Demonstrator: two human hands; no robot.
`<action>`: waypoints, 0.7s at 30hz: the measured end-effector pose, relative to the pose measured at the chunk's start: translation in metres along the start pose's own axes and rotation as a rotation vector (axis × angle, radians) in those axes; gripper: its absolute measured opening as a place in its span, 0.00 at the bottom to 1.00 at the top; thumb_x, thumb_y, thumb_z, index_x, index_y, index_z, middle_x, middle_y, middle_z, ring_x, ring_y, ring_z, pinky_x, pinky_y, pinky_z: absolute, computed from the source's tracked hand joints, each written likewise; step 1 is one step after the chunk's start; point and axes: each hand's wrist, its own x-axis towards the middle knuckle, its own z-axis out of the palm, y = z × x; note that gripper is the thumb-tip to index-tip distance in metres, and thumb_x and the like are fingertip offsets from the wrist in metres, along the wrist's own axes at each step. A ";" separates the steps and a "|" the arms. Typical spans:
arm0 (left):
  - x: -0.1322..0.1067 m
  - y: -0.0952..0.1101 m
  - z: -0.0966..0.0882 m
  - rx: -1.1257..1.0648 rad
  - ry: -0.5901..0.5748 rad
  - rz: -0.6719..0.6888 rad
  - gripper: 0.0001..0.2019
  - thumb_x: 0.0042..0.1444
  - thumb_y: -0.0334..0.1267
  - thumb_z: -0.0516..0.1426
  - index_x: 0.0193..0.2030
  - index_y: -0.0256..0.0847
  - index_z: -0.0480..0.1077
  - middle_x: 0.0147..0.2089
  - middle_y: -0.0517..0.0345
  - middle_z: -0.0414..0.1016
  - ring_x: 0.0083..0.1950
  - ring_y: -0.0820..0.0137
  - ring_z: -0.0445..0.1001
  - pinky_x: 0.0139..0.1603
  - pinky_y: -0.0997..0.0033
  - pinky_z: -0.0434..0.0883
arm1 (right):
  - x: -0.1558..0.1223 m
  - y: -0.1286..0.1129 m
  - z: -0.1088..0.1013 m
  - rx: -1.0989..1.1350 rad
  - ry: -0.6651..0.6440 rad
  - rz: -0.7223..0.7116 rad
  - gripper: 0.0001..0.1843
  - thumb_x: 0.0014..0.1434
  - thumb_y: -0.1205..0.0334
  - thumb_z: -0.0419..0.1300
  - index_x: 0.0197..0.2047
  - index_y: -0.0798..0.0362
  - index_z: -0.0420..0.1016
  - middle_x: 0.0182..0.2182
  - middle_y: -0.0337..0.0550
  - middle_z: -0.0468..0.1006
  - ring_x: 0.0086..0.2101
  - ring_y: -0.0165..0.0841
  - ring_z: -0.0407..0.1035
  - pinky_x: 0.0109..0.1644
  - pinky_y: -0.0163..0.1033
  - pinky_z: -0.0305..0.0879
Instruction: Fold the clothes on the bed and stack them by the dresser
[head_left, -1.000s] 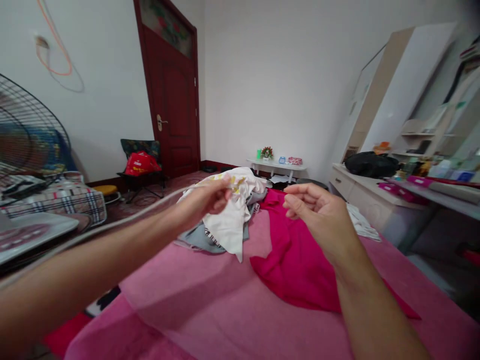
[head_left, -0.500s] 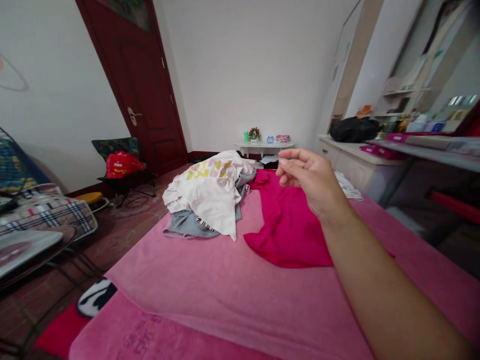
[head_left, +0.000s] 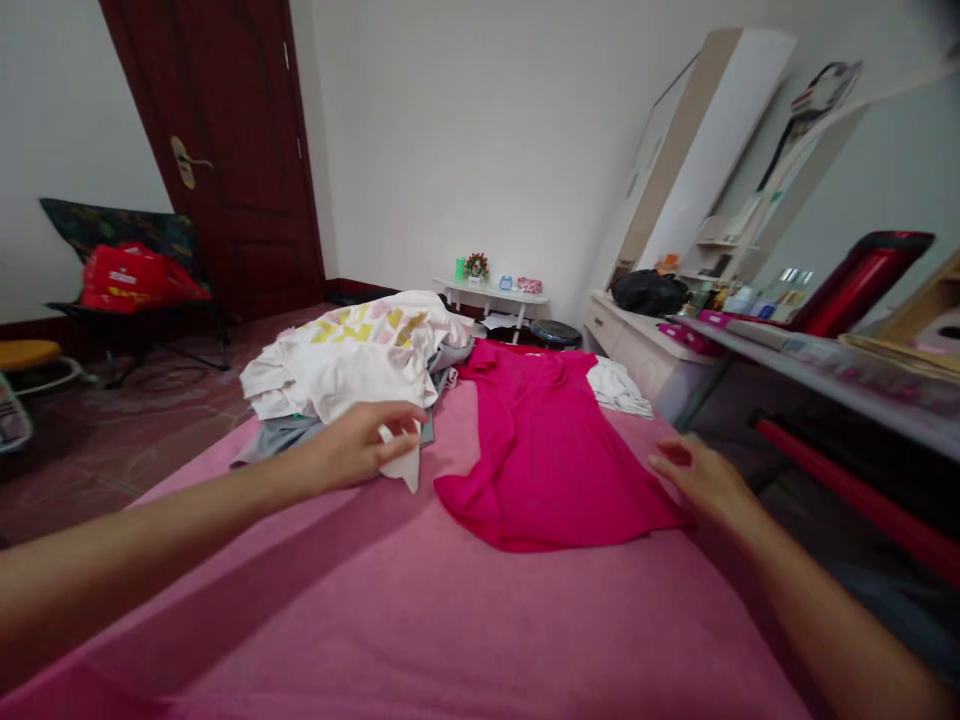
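Observation:
A bright pink short-sleeved shirt [head_left: 555, 455] lies spread on the pink bed cover [head_left: 450, 620], its hem towards me and some folds along its left side. My left hand [head_left: 367, 440] hovers left of the shirt, in front of a heap of clothes, with fingers curved and apart and nothing in them. On top of that heap lies a white T-shirt [head_left: 352, 350] with a yellow print; grey cloth [head_left: 281, 437] shows under it. Just off the pink shirt's right edge is my right hand [head_left: 694, 475], its fingers bent, apart and holding nothing.
White folded clothing [head_left: 619, 387] lies beyond the shirt's right side. A desk [head_left: 847, 370] stands along the right, a white cabinet [head_left: 645, 345] behind it. At the back is a small white table [head_left: 487, 293]. A red bag [head_left: 139, 280] rests on a folding chair at left.
My left hand has come into view from the left. My right hand has moved lower and to the right, away from above the pink shirt. The camera view has turned right.

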 end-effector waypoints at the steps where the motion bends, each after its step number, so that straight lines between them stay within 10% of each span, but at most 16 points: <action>1: 0.009 0.007 0.024 0.089 -0.048 0.059 0.24 0.57 0.52 0.53 0.55 0.41 0.68 0.48 0.49 0.74 0.46 0.62 0.73 0.45 0.66 0.69 | -0.002 0.014 0.003 -0.013 -0.029 0.042 0.25 0.51 0.52 0.60 0.47 0.60 0.72 0.43 0.59 0.78 0.42 0.46 0.74 0.45 0.46 0.68; 4: 0.028 0.026 0.079 0.294 -0.121 0.053 0.32 0.56 0.55 0.54 0.64 0.41 0.58 0.54 0.44 0.71 0.50 0.57 0.73 0.49 0.62 0.68 | -0.014 0.035 0.017 -0.056 -0.087 0.088 0.31 0.51 0.47 0.59 0.52 0.61 0.68 0.40 0.56 0.78 0.40 0.45 0.75 0.43 0.44 0.68; 8: 0.036 0.026 0.099 0.442 -0.108 -0.051 0.30 0.55 0.46 0.56 0.63 0.42 0.58 0.51 0.44 0.73 0.50 0.56 0.74 0.46 0.63 0.68 | -0.026 0.030 0.029 -0.209 -0.041 0.095 0.24 0.53 0.46 0.57 0.48 0.54 0.71 0.41 0.52 0.79 0.41 0.44 0.74 0.40 0.44 0.67; 14: 0.035 0.000 0.086 0.383 -0.152 -0.127 0.06 0.53 0.40 0.55 0.34 0.43 0.72 0.33 0.54 0.76 0.36 0.63 0.75 0.33 0.70 0.63 | -0.021 0.015 0.016 -0.297 -0.103 0.151 0.15 0.51 0.50 0.58 0.20 0.49 0.64 0.20 0.41 0.73 0.24 0.37 0.70 0.26 0.38 0.55; 21: 0.014 0.025 0.008 -0.512 0.126 -0.071 0.14 0.56 0.48 0.55 0.30 0.39 0.64 0.24 0.65 0.63 0.24 0.76 0.61 0.25 0.79 0.57 | -0.048 -0.045 -0.045 0.143 0.277 -0.025 0.17 0.46 0.45 0.59 0.19 0.48 0.61 0.18 0.38 0.67 0.23 0.34 0.65 0.26 0.36 0.59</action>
